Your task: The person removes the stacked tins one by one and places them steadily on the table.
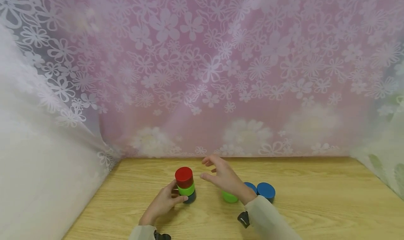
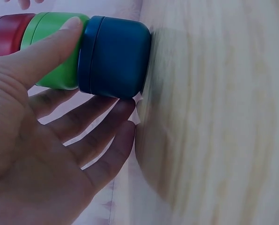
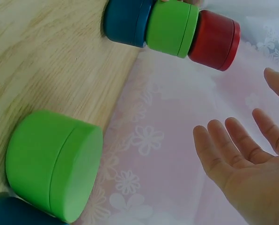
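Note:
A stack of three round lidded tins stands on the left: a dark blue tin [image 2: 113, 58] at the bottom, a green tin [image 1: 187, 190] in the middle and a red tin [image 1: 184, 177] on top. My left hand [image 1: 162, 202] holds the stack low down, its thumb lying across the green tin and its fingers reaching behind. To the right of the stack, my right hand [image 1: 222, 175] hovers in the air with fingers spread and nothing in it. In the right wrist view its palm and fingers [image 3: 212, 154] show apart from the red tin.
Another green tin [image 3: 50, 164] stands on the wooden table [image 1: 315, 205] below my right forearm, partly hidden in the head view. Beside it are two blue tins, one partly covered by the arm and one [image 1: 266, 191] farther right. A flowered curtain [image 1: 205, 92] hangs behind the table.

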`<state>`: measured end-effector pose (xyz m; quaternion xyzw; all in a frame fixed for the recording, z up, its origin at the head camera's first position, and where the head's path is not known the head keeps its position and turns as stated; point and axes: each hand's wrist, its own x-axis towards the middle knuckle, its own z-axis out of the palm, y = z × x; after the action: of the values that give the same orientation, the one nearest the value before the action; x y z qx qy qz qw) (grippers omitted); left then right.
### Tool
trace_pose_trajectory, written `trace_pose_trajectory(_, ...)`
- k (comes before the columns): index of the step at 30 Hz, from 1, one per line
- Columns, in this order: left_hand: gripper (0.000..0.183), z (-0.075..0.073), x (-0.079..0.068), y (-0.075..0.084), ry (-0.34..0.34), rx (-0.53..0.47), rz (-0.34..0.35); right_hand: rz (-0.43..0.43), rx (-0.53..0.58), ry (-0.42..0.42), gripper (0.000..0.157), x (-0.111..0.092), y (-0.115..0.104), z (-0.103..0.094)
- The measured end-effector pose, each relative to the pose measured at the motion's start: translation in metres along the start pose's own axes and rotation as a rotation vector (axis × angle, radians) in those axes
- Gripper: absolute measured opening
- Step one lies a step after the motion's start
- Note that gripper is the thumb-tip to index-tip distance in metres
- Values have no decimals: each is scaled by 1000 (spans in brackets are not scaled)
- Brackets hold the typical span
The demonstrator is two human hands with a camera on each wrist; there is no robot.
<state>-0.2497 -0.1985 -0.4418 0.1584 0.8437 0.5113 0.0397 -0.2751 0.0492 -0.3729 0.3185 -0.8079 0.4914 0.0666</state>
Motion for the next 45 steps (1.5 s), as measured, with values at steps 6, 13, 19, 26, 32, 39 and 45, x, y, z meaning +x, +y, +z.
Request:
trace_pose_trajectory(6,62,1,0,1,-13,-15,-9,2,10,-7,29,2,-1,6)
trace_pose_trajectory(13,61,1,1,0,-4,2,1,7,15,-37,35,4,-2,12)
trace_pose_trajectory(19,64,-1,-1,0,-7,-6,-10,17,-16,-51,39,4,-3,15)
trace_pose_trajectory(26,64,-1,-1,1,-11,4,-14,7,-9,-66,43,5,-4,20)
trace_pose_trajectory(32,62,-1,1,1,-14,8,8,8,-43,-61,46,7,-6,22)
trace_pose_trajectory(39,60,0,2,1,-12,-5,20,24,-32,-60,48,9,-6,26)
trace_pose_trajectory(45,60,0,1,0,-5,-16,13,17,17,-87,48,11,-3,31)
